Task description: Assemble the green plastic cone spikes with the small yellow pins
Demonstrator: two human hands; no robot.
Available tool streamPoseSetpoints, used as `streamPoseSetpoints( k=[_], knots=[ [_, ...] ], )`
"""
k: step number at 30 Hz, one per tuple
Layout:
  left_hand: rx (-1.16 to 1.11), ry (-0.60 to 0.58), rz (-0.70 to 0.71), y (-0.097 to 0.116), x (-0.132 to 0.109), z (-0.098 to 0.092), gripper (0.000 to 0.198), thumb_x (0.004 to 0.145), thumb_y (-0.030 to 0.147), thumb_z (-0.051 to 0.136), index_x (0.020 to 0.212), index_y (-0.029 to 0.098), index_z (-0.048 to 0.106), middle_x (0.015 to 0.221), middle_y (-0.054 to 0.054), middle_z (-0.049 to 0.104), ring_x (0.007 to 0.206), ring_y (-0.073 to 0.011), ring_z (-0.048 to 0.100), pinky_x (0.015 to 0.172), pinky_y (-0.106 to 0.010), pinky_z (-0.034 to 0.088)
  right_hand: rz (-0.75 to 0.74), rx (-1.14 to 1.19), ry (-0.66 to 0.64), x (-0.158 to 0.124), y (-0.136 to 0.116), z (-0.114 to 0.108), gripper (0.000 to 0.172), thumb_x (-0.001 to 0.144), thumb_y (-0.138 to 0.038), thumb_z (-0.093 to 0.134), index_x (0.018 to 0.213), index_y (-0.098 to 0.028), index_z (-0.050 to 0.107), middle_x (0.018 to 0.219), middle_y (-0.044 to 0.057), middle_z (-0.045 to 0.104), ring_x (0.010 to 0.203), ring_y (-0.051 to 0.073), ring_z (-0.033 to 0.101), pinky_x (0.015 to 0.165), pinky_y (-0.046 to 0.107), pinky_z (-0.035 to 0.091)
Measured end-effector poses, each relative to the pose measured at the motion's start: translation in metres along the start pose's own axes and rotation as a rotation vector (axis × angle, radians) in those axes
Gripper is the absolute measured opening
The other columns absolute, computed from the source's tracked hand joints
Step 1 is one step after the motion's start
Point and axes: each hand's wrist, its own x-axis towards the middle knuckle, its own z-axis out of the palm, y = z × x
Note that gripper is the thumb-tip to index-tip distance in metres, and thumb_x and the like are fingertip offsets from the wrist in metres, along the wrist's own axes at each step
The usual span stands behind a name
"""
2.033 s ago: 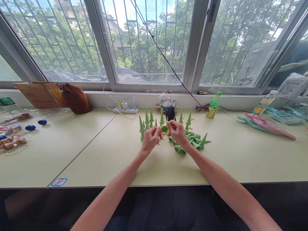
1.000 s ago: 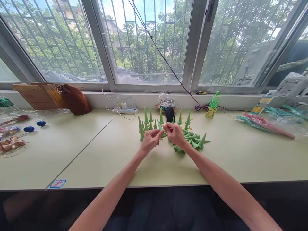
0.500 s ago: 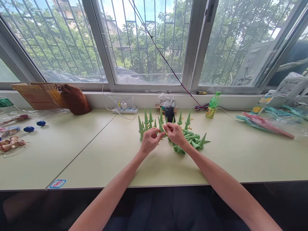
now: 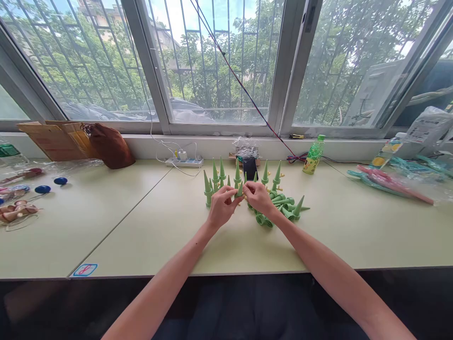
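My left hand [image 4: 222,204] is closed on a green cone [image 4: 239,190], which points up and leans slightly right. Close against its right side, my right hand [image 4: 258,196] is pinched; what its fingertips hold is too small to make out. Several green cones with collars [image 4: 207,186] stand upright behind and left of my hands. Two more upright cones [image 4: 276,175] with yellowish side pieces are behind my right hand. Beside my right wrist lies a heap of green cones [image 4: 283,203].
A black phone-like object [image 4: 249,168] leans behind the cones. Along the back are a power strip [image 4: 184,163], a green bottle [image 4: 314,155] and a brown pouch [image 4: 111,146]. Blue balls [image 4: 42,190] lie left; pink and teal plastic items [image 4: 392,184] lie right.
The cone in my left hand has tilted and sits slightly lower between my fingers. Both hands remain close together in nearly the same place.
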Motion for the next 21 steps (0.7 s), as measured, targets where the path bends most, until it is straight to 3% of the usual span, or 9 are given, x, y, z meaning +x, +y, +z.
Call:
streamPoseSetpoints(
  k=[9,15,18,21],
  knots=[
    [0.044,-0.004,0.039,-0.004,-0.002,0.002,0.022,0.089,0.036,0.059,0.102,0.024,0.072,0.095,-0.004,0.061,0.046,-0.0024,0.044,0.047,-0.02,0.041,0.067,0.048,-0.003,0.0,-0.001,0.003,0.038,0.089,-0.044,0.047,0.059,-0.02,0.044,0.048,-0.003,0.04,0.047,0.011,0.035,0.048,0.026,0.027],
    [0.033,0.019,-0.033,0.002,0.0,0.003,0.022,0.087,0.034,0.062,0.105,0.022,0.066,0.101,-0.005,0.06,0.046,-0.0025,0.045,0.048,-0.02,0.043,0.018,0.006,0.123,0.0,0.0,0.002,0.039,0.092,-0.047,0.045,0.063,-0.02,0.044,0.054,-0.003,0.039,0.052,0.011,0.033,0.05,0.025,0.026],
    [-0.011,0.037,-0.114,0.006,0.001,0.003,0.022,0.088,0.038,0.059,0.095,0.018,0.065,0.093,-0.004,0.063,0.044,-0.0035,0.046,0.044,-0.02,0.04,-0.009,-0.022,0.189,0.0,-0.001,0.0,0.039,0.093,-0.046,0.043,0.065,-0.02,0.043,0.055,-0.004,0.036,0.052,0.011,0.032,0.051,0.025,0.026],
    [-0.088,-0.02,-0.272,0.008,0.002,0.002,0.039,0.09,0.047,0.052,0.072,0.015,0.064,0.065,-0.002,0.062,0.039,-0.0059,0.046,0.04,-0.02,0.038,-0.043,-0.05,0.197,-0.001,-0.002,-0.001,0.037,0.094,-0.045,0.043,0.066,-0.02,0.044,0.055,-0.004,0.038,0.052,0.01,0.033,0.052,0.025,0.027]
  ],
)
